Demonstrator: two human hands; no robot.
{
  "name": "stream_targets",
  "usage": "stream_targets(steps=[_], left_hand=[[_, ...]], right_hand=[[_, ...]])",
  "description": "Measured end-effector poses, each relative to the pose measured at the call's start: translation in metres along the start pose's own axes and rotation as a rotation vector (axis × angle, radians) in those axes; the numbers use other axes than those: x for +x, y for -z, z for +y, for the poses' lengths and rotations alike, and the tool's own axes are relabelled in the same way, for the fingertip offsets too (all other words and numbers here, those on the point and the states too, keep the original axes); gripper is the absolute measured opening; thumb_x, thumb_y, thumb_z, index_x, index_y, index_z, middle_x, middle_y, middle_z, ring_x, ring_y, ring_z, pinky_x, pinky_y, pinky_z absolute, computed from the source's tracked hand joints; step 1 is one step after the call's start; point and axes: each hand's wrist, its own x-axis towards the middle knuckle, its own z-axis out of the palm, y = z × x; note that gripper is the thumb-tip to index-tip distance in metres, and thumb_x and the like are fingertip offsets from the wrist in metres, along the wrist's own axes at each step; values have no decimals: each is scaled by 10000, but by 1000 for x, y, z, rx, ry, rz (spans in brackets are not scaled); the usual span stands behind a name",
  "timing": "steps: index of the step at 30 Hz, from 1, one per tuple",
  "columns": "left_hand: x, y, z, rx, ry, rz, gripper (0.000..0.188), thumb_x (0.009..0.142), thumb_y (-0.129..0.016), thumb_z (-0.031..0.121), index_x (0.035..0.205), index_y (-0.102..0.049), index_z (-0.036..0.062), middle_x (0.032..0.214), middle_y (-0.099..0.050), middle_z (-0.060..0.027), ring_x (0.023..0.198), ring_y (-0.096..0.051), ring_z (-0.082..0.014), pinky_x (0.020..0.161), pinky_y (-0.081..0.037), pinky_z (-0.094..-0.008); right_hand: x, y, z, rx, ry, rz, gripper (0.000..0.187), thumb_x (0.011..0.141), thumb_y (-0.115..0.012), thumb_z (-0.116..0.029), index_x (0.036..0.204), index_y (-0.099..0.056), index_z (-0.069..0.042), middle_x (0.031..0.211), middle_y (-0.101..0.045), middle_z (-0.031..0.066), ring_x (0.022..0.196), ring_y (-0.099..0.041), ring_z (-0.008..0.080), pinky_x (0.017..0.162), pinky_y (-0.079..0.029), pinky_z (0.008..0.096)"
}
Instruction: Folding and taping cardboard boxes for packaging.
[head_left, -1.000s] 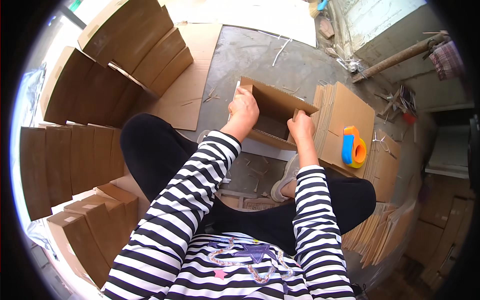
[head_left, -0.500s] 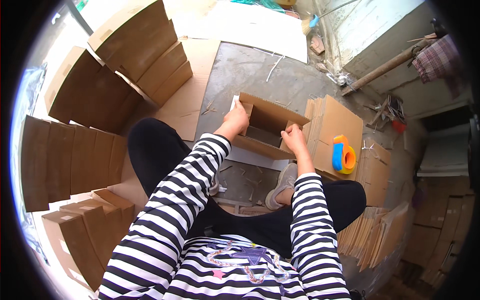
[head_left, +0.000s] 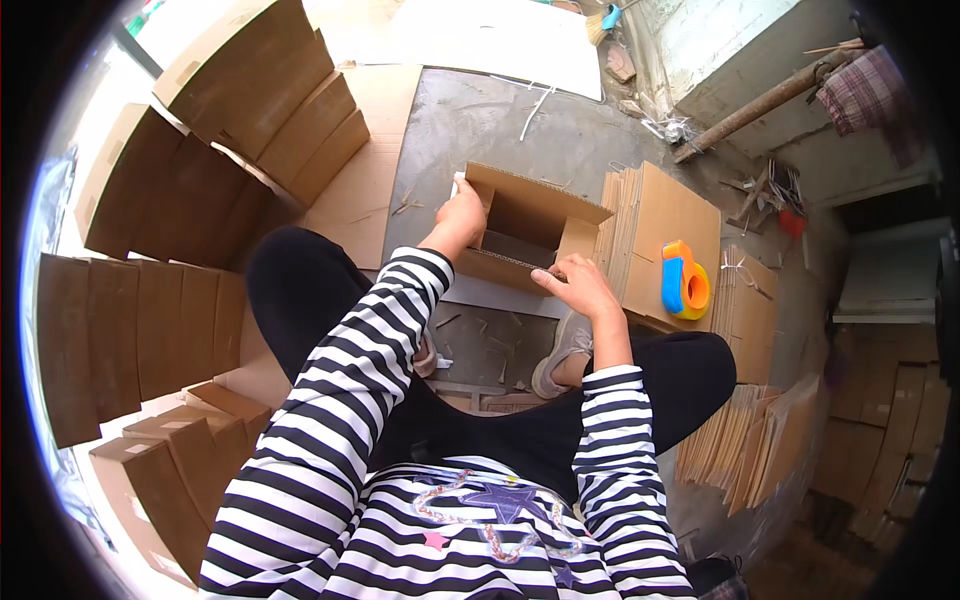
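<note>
An open-topped brown cardboard box (head_left: 538,204) stands between my knees, its long far and near flaps raised. My left hand (head_left: 461,216) is closed on its left end, the thumb near the far left corner. At the right end of the near flap, my right hand (head_left: 584,287) has its fingers bent over the edge, with the thumb pointing left. The short right flap shows inside the opening. Beneath the box lies a pale sheet (head_left: 497,297), mostly covered. A blue, orange and yellow tape dispenser (head_left: 673,284) rests on stacked flat cardboard to the right of my right hand.
Flat cardboard stacks (head_left: 675,215) stand right of the box, with more folded cardboard (head_left: 722,445) beside my right knee. Several brown boxes (head_left: 150,320) line the left side. A wooden pole (head_left: 765,108) leans at the far right. A white sheet (head_left: 480,40) lies at the back.
My right hand has moved from the short right flap to the near flap's edge, its thumb now stretched left. My left hand keeps its hold. The whole view has shifted slightly.
</note>
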Motion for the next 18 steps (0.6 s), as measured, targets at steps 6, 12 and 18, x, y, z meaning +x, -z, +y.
stream_targets(steps=[6, 12, 18], left_hand=[[4, 11, 4, 74, -5, -87, 927, 742, -619, 74, 1377, 39, -78, 1059, -604, -229, 986, -601, -334, 838, -471, -398], [6, 23, 2, 73, 12, -80, 839, 775, -614, 235, 1391, -119, -48, 1181, -538, -227, 1067, -558, -308, 873, -447, -410], [-24, 27, 6, 358, -817, 607, 886, 707, -663, 422, 1382, -242, 32, 1394, -302, -152, 1308, -267, -291, 1057, -210, -496]], right_hand=[[16, 9, 3, -83, -15, -59, 588, 808, -481, -606, 784, -655, -45, 971, -574, 189, 978, -504, 347, 864, -397, 418], [39, 0, 13, -165, -7, 100, 604, 747, -541, -636, 744, -643, -41, 906, -574, 167, 946, -516, 318, 837, -406, 409], [46, -29, 19, -154, -89, 413, 596, 647, -693, -565, 911, -561, -47, 916, -534, 121, 961, -487, 312, 852, -389, 412]])
